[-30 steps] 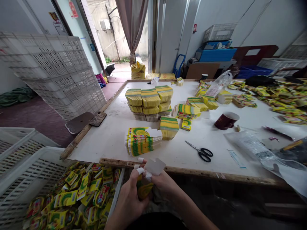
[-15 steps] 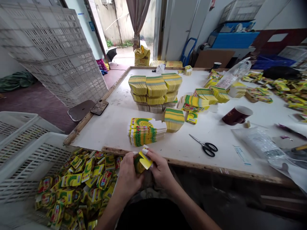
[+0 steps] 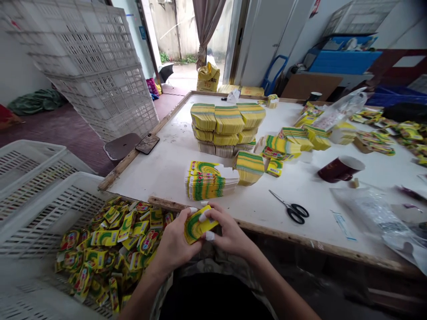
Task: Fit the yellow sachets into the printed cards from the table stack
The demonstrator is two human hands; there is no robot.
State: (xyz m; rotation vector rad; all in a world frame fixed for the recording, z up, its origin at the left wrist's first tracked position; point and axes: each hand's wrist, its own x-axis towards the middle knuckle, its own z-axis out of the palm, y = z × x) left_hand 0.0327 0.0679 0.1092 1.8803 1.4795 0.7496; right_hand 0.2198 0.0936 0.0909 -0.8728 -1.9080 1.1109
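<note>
A small yellow-and-green cardboard box (image 3: 196, 227) is held between both hands just off the table's front edge. My left hand (image 3: 176, 242) grips its left side, with fingers wrapped around it. My right hand (image 3: 230, 233) closes on its right end, white coverings on several fingertips. Right beyond the hands, a stack of flat printed cartons (image 3: 208, 184) lies on the table. Beside that stack stands another bundle of cartons (image 3: 248, 168). Below and left, a white plastic crate (image 3: 71, 189) holds a heap of yellow boxes (image 3: 123, 235).
Piled carton bundles (image 3: 228, 120) stand mid-table. To the right lie black-handled scissors (image 3: 295, 212), a dark red mug (image 3: 340, 169) and a clear plastic bag (image 3: 373, 209). A phone (image 3: 147, 144) rests at the left edge. Stacked white crates (image 3: 96, 66) rise beyond it.
The box's raised end flap is now folded down, and its printed face has turned toward me. My right fingers have shifted onto its end. The whole view has swung slightly left.
</note>
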